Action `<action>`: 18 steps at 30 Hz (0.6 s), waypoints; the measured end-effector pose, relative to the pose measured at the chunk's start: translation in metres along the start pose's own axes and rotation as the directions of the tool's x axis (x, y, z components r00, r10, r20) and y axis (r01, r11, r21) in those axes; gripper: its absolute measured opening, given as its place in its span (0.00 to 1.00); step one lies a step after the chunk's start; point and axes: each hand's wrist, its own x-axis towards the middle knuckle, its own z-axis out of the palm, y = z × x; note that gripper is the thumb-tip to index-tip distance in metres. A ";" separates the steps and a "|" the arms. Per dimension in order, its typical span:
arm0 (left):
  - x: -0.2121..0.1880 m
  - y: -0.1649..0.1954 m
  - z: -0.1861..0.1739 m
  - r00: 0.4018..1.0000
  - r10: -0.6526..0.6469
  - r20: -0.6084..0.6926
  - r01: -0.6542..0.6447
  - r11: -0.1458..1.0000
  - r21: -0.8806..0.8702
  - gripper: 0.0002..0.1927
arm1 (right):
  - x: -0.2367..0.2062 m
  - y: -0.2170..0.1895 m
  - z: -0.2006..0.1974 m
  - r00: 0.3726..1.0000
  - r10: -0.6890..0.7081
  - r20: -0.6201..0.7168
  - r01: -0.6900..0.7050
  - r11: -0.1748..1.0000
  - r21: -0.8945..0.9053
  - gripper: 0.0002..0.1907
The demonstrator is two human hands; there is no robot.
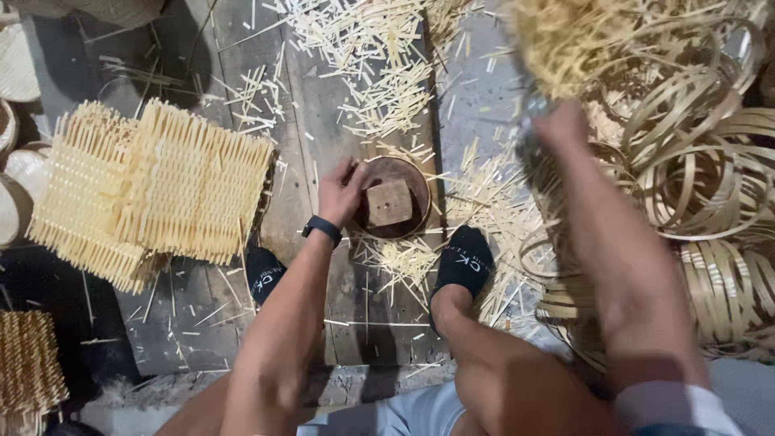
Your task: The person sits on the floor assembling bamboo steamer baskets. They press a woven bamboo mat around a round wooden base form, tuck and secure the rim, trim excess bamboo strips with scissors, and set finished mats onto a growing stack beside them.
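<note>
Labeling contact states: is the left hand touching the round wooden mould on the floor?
Touching. In the head view, the left hand has its fingers resting on the rim of the round wooden mould, with no gap visible between them.

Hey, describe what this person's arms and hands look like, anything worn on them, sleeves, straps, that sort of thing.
Both arms are bare along the forearms. The left hand has a black band, like a watch or fitness strap, around its wrist. The right hand shows no band or glove; it is blurred. A light sleeve edge shows at the upper right arm. No gloves or rings can be made out on the fingers.
</note>
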 end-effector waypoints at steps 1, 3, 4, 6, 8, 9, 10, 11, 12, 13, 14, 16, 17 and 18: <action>0.006 -0.001 0.004 0.999 -0.005 0.032 0.005 1.000 0.008 0.25 | -0.013 -0.001 0.011 1.000 0.006 0.010 -0.005 0.993 -0.115 0.11; 0.012 -0.001 0.012 0.993 -0.095 0.065 0.095 0.995 0.001 0.21 | -0.043 -0.002 0.032 0.989 0.084 0.118 -0.055 0.971 -0.231 0.15; 0.015 0.002 0.016 0.982 -0.174 0.069 0.176 0.984 -0.015 0.20 | -0.061 0.000 0.040 0.984 0.024 0.178 -0.011 0.997 -0.071 0.18; 0.016 0.005 0.024 0.961 -0.259 0.097 0.262 0.965 -0.017 0.18 | -0.093 0.003 0.056 0.961 -0.276 0.015 0.276 0.958 -0.071 0.28; 0.018 0.010 0.034 0.957 -0.257 0.134 0.260 0.966 -0.004 0.16 | -0.115 0.002 0.069 0.898 -0.438 0.039 0.439 0.898 -0.017 0.28; 0.018 0.012 0.039 0.965 -0.229 0.127 0.231 0.973 -0.006 0.16 | -0.123 0.000 0.076 0.891 -0.383 0.245 0.331 0.916 0.228 0.24; 0.017 0.014 0.044 0.971 -0.206 0.121 0.208 0.978 -0.007 0.15 | -0.127 -0.002 0.082 0.882 -0.390 0.263 0.333 0.913 0.236 0.20; 0.016 0.015 0.048 0.975 -0.186 0.117 0.189 0.982 -0.007 0.15 | -0.131 -0.003 0.088 0.874 -0.394 0.285 0.332 0.911 0.243 0.17; 0.016 0.015 0.052 0.970 -0.206 0.126 0.212 0.977 -0.035 0.15 | -0.131 -0.004 0.092 0.864 -0.402 0.304 0.334 0.909 0.250 0.15; 0.015 0.015 0.055 0.965 -0.225 0.134 0.235 0.970 -0.062 0.15 | -0.130 -0.005 0.096 0.871 -0.375 0.318 0.286 0.912 0.293 0.14; 0.015 0.015 0.057 0.960 -0.242 0.142 0.255 0.963 -0.089 0.14 | -0.128 -0.006 0.099 0.876 -0.350 0.333 0.237 0.911 0.336 0.12; 0.014 0.012 0.060 0.980 -0.196 0.044 0.197 0.980 0.000 0.14 | -0.125 -0.006 0.102 0.887 -0.293 0.356 0.152 0.915 0.373 0.11; 0.013 0.011 0.061 0.985 -0.173 -0.002 0.173 0.984 0.049 0.13 | -0.124 -0.006 0.102 0.894 -0.258 0.366 0.116 0.922 0.368 0.11; 0.013 0.009 0.062 0.993 -0.113 -0.009 0.114 0.992 0.060 0.13 | -0.123 -0.006 0.103 0.900 -0.224 0.374 0.080 0.928 0.364 0.11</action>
